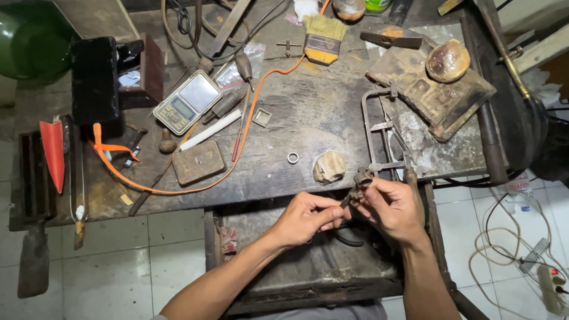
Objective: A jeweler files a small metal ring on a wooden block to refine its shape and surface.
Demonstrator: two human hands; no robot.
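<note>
My left hand [305, 218] and my right hand [388, 208] meet just in front of the workbench edge, above an open drawer [308, 261]. My right hand grips the handle end of a metal frame saw [379, 133] whose frame lies up over the bench. The fingers of my left hand pinch the small clamp part [357, 185] at the saw's near end, touching my right hand's fingers. A small silver ring [293, 157] lies on the bench just beyond my hands, next to a pale worn wooden block [329, 167].
The worn wooden bench [308, 112] holds a pocket scale [187, 102], a brush [323, 40], an orange hose [249, 118], a white stick [210, 130], a small metal plate [198, 162], a black box [95, 80] and a charred block with a shell-like dish [447, 60]. Cables lie on the tiled floor at right.
</note>
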